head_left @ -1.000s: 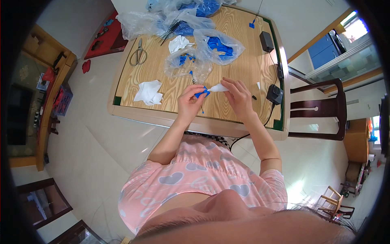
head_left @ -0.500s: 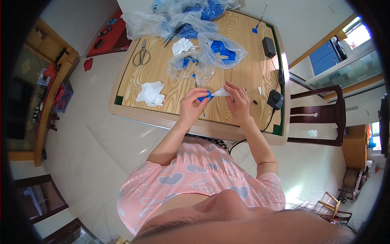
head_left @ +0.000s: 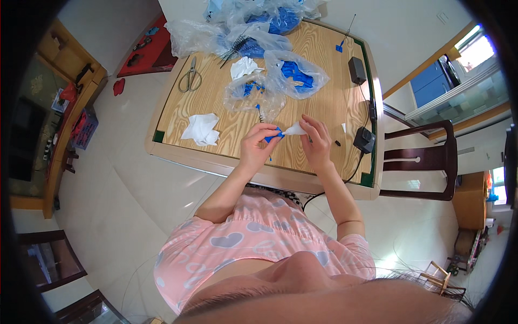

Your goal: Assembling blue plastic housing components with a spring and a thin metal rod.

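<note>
Pinching small blue piece (head_left: 272,137), left fingers (head_left: 260,131); right fingers (head_left: 317,130) gripping tapered white bottle (head_left: 294,129) above wood-grain tabletop (head_left: 324,54).

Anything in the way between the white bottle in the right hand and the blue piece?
Nothing visible: the white bottle in the right hand points its narrow tip straight at the blue piece in the left hand. Whether they touch is too small to tell.

From the person's head (head_left: 324,297), the fisheye camera looks down over the chest (head_left: 259,232) to the left hand (head_left: 256,147) and right hand (head_left: 318,143), quite near. Being wide, it takes in also the table (head_left: 324,43) and the floor (head_left: 108,178).
</note>
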`<state>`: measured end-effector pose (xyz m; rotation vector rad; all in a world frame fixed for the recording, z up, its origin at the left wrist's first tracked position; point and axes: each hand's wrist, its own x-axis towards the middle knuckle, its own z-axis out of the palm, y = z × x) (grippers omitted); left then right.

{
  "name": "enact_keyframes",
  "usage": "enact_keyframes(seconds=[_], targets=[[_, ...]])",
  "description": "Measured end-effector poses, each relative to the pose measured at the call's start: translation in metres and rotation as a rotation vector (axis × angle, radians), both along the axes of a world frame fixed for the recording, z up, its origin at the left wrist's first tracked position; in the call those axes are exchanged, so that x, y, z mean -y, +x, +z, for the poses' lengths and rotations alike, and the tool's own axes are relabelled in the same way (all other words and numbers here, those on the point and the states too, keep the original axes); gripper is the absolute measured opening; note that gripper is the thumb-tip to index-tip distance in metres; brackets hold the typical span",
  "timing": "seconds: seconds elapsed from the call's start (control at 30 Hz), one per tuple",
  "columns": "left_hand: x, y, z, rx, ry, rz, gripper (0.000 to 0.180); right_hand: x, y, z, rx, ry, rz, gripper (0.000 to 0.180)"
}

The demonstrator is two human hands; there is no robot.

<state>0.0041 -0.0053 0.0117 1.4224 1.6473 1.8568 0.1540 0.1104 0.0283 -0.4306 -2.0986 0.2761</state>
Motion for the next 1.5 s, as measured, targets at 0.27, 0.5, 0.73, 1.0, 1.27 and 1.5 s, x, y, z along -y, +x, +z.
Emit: enact_keyframes(seconds=[0.27,0.5,0.73,1.0,1.27,1.5], targets=[[-0.004,0.002,-0.002,0.032,-0.019,-0.003,0.016,0.002,-0.002,-0.01,-0.052,-0.08,-0.024,0.034],[-0.004,0.001,-0.001,0.011,-0.019,-0.01,0.016,-0.004,0.004,-0.004,-0.029,-0.014,-0.033,0.037],[-0.003,0.002,0.0,0.009,-0.01,-0.011,0.017,-0.005,0.007,0.006,0.004,0.001,-0.003,0.041],[-0.002,0.002,0.002,-0.007,0.001,-0.008,0.017,-0.004,0.007,0.011,0.023,0.021,-0.005,0.04],[-0.003,0.004,0.0,-0.001,-0.009,0.002,0.017,-0.006,0.006,0.012,0.024,0.034,0.003,0.039],[-0.004,0.003,-0.002,0.015,-0.005,-0.008,0.017,-0.006,0.006,0.011,0.03,0.046,0.001,0.038]])
